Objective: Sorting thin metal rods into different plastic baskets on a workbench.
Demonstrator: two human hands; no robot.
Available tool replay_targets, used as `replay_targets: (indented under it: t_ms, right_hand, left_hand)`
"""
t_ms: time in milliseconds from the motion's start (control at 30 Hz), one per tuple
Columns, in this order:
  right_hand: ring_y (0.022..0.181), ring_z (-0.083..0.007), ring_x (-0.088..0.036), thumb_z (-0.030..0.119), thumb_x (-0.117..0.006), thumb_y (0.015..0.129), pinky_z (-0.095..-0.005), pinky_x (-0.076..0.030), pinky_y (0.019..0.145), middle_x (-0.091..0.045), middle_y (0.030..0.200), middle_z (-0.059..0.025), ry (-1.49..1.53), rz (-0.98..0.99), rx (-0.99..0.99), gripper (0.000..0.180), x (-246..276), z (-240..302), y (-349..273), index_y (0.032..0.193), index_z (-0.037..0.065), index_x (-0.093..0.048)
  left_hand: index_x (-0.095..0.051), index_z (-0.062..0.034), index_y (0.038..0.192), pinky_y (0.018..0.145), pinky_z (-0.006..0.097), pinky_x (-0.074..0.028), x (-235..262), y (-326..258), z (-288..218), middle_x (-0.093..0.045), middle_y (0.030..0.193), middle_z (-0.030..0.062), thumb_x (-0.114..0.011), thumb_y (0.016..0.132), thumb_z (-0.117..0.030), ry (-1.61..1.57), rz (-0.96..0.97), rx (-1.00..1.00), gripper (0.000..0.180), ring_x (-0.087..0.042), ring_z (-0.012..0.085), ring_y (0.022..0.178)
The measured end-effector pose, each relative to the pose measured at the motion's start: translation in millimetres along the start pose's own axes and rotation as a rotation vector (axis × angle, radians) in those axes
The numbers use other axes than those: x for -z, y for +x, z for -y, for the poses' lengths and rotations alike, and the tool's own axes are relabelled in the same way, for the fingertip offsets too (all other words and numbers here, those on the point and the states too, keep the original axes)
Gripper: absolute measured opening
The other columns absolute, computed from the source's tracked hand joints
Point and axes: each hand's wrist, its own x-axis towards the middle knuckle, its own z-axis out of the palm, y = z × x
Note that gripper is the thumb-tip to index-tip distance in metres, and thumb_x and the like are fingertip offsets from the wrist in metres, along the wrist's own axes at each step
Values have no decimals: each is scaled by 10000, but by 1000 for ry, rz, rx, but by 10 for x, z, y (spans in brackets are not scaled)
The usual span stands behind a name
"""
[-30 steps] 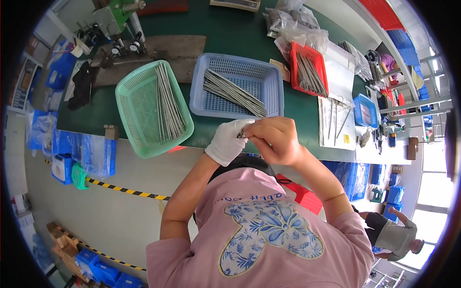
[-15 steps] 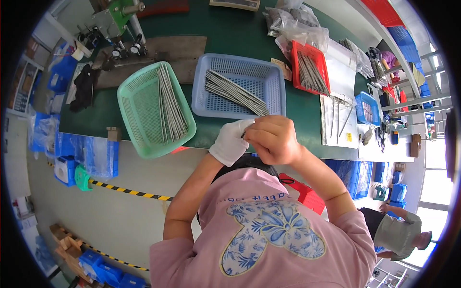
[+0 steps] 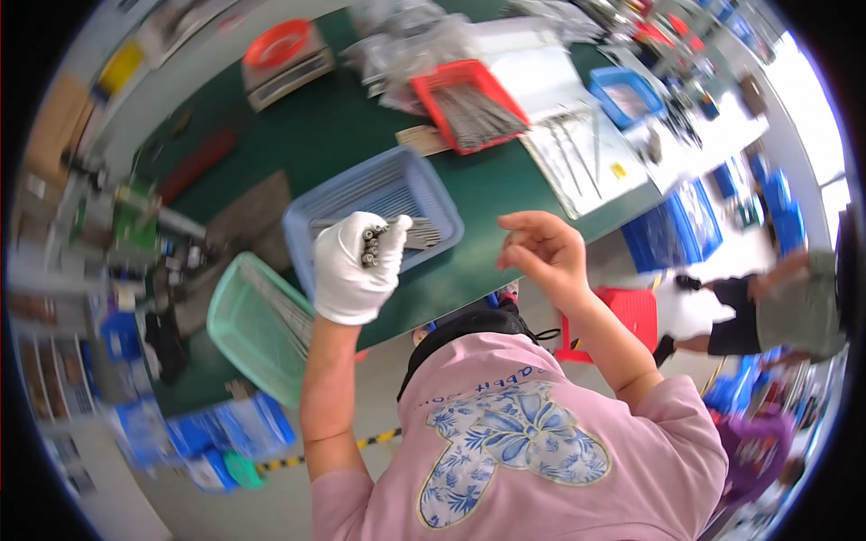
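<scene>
My left hand [image 3: 347,281], in a white glove, is wrapped round a bundle of thin grey metal rods [image 3: 370,246]; their ends show between thumb and fingers. It is raised over the near left part of a blue plastic basket [image 3: 454,219], where more grey metal rods [image 3: 424,236] lie. Bare and empty, my right hand [image 3: 547,252] hovers to the right of that basket with its fingers apart and slightly curled. A green basket [image 3: 225,311] with rods in it stands at the left table edge, partly hidden by my left forearm.
Behind the blue basket, a red basket [image 3: 431,101] holds many rods. White sheets [image 3: 591,180] with a few rods lie to the right, near a small blue basket [image 3: 624,96]. A scale with an orange pan [image 3: 278,43] stands at the back. A red stool [image 3: 622,316] is below the table.
My hands have parted: the left now shows rods in its grip, the right has moved off to the right and opened. The whole view has swung toward the right.
</scene>
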Motion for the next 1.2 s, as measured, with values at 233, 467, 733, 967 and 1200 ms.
replay_targets:
  t_ms: [233,467,733,967,1200]
  right_hand:
    - [684,-115,-573,-23,-587,759,-238,-480,653,-546,709,-40,340,10,76,511,159,239,-194,1235,-62,-405]
    - [696,-124,-576,-31,-569,758,-239,-482,661,-555,720,-47,445,27,1,493,209,137,-184,1230,-37,-425]
    - [648,-133,-559,-35,-569,725,-240,-469,612,-527,703,-30,227,-92,-161,478,202,-187,-221,1189,-55,-454]
    - [615,-101,-477,2,-551,750,-244,-440,587,-459,658,0,137,-54,-338,416,126,-536,-211,1149,-86,-472]
    - [619,-103,-477,-16,-520,749,-236,-437,597,-466,667,-5,86,-36,-439,377,-111,-621,-175,1117,-91,-481]
  left_hand:
    - [-496,-94,582,429,374,-432,-757,-71,1179,-522,493,97,-610,744,-474,385,593,-120,429,-541,289,461]
    - [-582,-94,729,606,423,-452,-893,-273,1470,-601,716,127,-492,776,-559,458,957,26,475,-579,336,688]
    - [-572,-60,980,788,398,-442,-692,-444,1288,-573,1002,137,-448,857,-382,320,799,306,366,-541,315,939]
    - [-577,-76,961,808,384,-440,268,-1229,1310,-578,955,118,-558,779,-202,656,-172,495,222,-553,300,907]
    - [-513,34,1117,882,379,-422,908,-1728,1555,-517,1129,219,-672,645,-479,305,-71,1440,715,-525,324,1028]
